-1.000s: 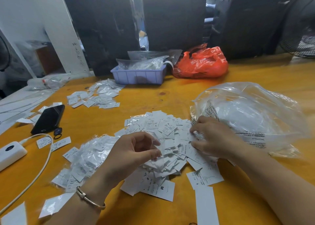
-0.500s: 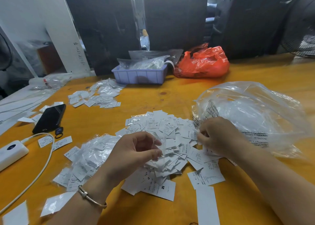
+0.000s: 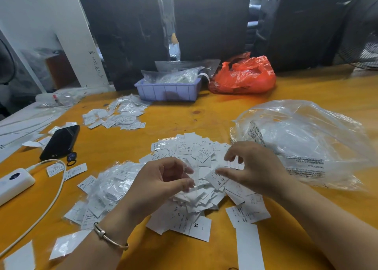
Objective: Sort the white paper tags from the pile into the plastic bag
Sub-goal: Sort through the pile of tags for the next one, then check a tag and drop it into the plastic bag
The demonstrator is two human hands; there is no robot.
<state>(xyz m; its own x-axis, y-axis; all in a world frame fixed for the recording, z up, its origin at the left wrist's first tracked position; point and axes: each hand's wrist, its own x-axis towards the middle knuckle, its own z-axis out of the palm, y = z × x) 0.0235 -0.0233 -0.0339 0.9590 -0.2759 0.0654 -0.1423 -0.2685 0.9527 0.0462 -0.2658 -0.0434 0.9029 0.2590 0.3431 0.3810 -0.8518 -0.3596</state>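
A pile of white paper tags (image 3: 196, 153) lies on the orange table (image 3: 204, 114) in front of me. My left hand (image 3: 155, 183) is over the pile's left side and pinches a small tag in a clear sleeve (image 3: 193, 172) between thumb and fingers. Just right of it, my right hand (image 3: 257, 167) hovers over the pile with thumb out and fingers loosely bent, and I see nothing gripped in it. The big clear plastic bag (image 3: 306, 139) lies puffed up at the right, its mouth facing the pile.
A heap of sleeved tags (image 3: 110, 188) lies left of the pile, with more tags (image 3: 118, 116) further back. At the left are a black phone (image 3: 61, 142) and a white power bank (image 3: 14, 180) with its cable (image 3: 55, 196). A lilac tray (image 3: 167, 89) and a red bag (image 3: 245, 75) stand behind.
My right hand has come back left from the bag's mouth to the pile and its fingers have spread. My left hand has stayed in place, still pinching its tag.
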